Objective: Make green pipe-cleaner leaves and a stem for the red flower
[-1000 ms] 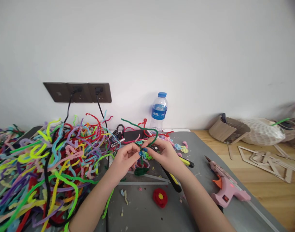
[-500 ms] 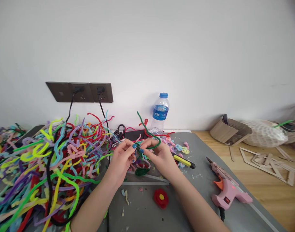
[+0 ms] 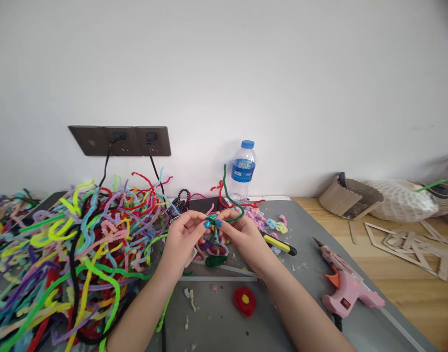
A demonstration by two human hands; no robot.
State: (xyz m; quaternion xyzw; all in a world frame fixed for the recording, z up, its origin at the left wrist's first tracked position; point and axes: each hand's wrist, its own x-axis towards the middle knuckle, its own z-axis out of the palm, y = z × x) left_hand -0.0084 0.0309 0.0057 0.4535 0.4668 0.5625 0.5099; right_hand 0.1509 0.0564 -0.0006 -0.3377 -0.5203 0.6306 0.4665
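"Two hands, the left hand point(image 3: 181, 239) and the right hand point(image 3: 247, 238), met over the grey worktop point(image 3: 304, 293). What did they hold?"

"A green pipe cleaner point(image 3: 224, 182). Each was pinched on it, thumb against finger, side by side, the two thumb tips nearly meeting."

"And where did its loose end go?"

"Out from the right hand's fingers in a curve, then up, with the tip just left of the water bottle point(image 3: 243, 171) by the wall."

"Anything underneath?"

"A dark green piece point(image 3: 213, 261), just below the hands. I couldn't tell whether it was joined to the strand. Nearer the front, a red flower point(image 3: 245, 301) with a yellow centre lay apart on the worktop."

"What else was about?"

"On the left, a big tangled heap of coloured pipe cleaners point(image 3: 114, 232). A yellow and black handle point(image 3: 280, 243) showed just past the right hand. Further right lay a pink glue gun point(image 3: 350, 293), and beyond that, flat wooden strips point(image 3: 407, 244) on a wood-grained surface point(image 3: 416, 296)."
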